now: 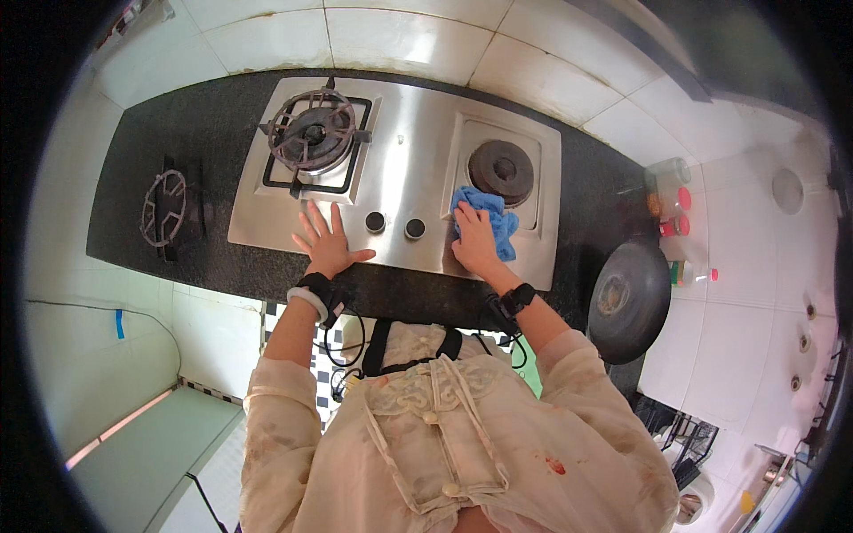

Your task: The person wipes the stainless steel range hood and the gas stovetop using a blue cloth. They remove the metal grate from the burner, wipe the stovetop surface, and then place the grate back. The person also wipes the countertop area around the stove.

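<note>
My right hand (475,241) presses a crumpled blue cloth (503,230) onto the stainless steel gas cooktop (406,113), at the front edge of the right burner (501,172). That burner has no pan support over it. Fingers spread, my left hand (328,245) lies flat on the cooktop's front edge and holds nothing. Behind it, the left burner (314,133) carries a round pan support (276,150) with prongs. Two black control knobs, the left knob (375,222) and the right knob (414,229), sit between my hands.
A second pan support (163,208) lies on the black stone counter (220,266) at the left. To the right rests a dark wok (630,303). Several jars with red lids (681,225) stand against the tiled wall (733,200). Black cables (363,340) hang near my wrists.
</note>
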`<state>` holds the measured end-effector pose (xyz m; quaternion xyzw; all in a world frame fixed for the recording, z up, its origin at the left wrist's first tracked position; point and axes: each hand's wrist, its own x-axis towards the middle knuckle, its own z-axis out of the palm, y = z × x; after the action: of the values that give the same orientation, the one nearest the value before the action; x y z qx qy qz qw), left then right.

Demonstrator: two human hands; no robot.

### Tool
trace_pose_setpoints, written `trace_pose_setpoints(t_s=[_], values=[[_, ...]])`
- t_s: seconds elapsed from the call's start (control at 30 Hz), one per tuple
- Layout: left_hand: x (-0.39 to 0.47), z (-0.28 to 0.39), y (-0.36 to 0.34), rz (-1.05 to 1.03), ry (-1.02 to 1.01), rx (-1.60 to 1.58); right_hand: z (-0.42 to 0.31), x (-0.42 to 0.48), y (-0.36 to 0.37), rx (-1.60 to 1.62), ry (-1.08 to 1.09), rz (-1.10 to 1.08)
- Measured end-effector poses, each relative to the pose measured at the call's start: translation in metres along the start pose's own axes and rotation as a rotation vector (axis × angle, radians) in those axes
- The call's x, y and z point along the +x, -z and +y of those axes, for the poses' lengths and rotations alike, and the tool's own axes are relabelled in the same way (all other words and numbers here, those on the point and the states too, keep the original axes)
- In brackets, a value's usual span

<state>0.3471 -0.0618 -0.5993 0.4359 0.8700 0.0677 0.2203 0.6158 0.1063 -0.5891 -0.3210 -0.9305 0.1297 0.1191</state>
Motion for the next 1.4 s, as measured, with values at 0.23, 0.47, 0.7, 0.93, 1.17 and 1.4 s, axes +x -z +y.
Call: trace_pose_setpoints(t_s=[0.23, 0.47, 0.7, 0.93, 1.17, 1.4], values=[[0.0, 0.005, 0.007, -0.057, 0.026, 0.064, 0.006, 0.075, -0.019, -0.088, -0.157, 0.024], [-0.004, 0.006, 0.009, -0.053, 0.034, 0.054, 0.031, 0.159, -0.03, -0.025, -0.302, -0.082], [-0.006, 0.011, 0.008, -0.034, 0.039, 0.024, 0.06, 0.22, -0.029, -0.293, -0.333, -0.339], [-0.005, 0.011, 0.013, -0.029, 0.053, 0.007, 0.035, 0.201, -0.022, -0.243, -0.335, -0.153], [-0.004, 0.01, 0.017, -0.034, 0.048, 0.008, 0.112, 0.215, 0.015, -0.09, -0.347, -0.035], [0.001, 0.014, 0.012, -0.009, 0.003, -0.037, 0.256, 0.169, 0.039, -0.267, -0.31, 0.081]])
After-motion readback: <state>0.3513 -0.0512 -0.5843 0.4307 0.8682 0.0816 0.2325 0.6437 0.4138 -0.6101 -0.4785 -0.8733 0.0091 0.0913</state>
